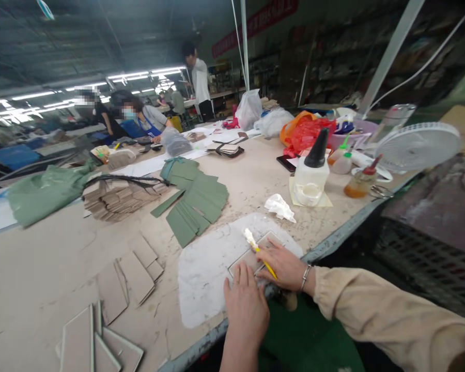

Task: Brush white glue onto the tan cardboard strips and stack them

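A thin rectangular taupe panel [241, 260] with pale edging lay on a smooth, round-cornered whitish sheet [199, 292] at the desk's near edge, partly hidden by both hands. The left hand [247, 302] rested flat on its lower edge, fingers extended and gripping nothing; the right hand [282, 264] had its fingers closed around a slim yellow-handled brush [270, 269], the tip thick with white paste. Just beyond lay a crumpled white tissue [279, 207] and a translucent bottle [312, 178] with a black conical nozzle. Fanned green strips [199, 201] and a taupe stack [114, 199] lay farther left, loose taupe panels [137, 276] nearer. A white round fan [414, 147] and a glossy red plastic bag [310, 132] crowded the right. The beige desk [54, 268] was scuffed and stained; behind it, people worked under strip lights in a dim hall.
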Available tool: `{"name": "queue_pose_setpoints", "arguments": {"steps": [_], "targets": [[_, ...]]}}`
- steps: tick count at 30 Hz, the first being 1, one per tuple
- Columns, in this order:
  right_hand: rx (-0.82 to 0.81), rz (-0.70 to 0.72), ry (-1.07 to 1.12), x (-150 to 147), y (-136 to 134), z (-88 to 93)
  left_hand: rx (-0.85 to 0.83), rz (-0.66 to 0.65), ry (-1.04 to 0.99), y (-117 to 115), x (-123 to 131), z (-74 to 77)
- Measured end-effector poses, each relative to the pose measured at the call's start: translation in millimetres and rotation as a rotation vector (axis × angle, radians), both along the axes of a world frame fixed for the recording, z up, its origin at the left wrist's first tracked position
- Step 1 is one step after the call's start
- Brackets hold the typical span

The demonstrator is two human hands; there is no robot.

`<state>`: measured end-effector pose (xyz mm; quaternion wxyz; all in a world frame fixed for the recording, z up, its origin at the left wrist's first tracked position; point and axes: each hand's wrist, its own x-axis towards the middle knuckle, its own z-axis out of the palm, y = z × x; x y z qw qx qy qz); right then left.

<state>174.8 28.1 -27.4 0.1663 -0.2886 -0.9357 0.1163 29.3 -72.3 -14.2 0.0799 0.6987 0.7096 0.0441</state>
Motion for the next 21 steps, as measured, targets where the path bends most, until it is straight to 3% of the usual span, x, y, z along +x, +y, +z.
{"name": "queue_pose_setpoints", "arguments": {"steps": [10,16,21], "targets": [[0.120,-0.124,-0.060,17,2,-12.9,0.046,0.018,-0.069,-7,-5,-14.1],[0.224,-0.175,-0.057,14,-7,-11.1,0.111,0.083,-0.222,-12,-6,-2.0],[0.369,-0.190,-0.005,19,-5,-25.7,0.122,0.109,-0.310,-13,-6,6.2]]}}
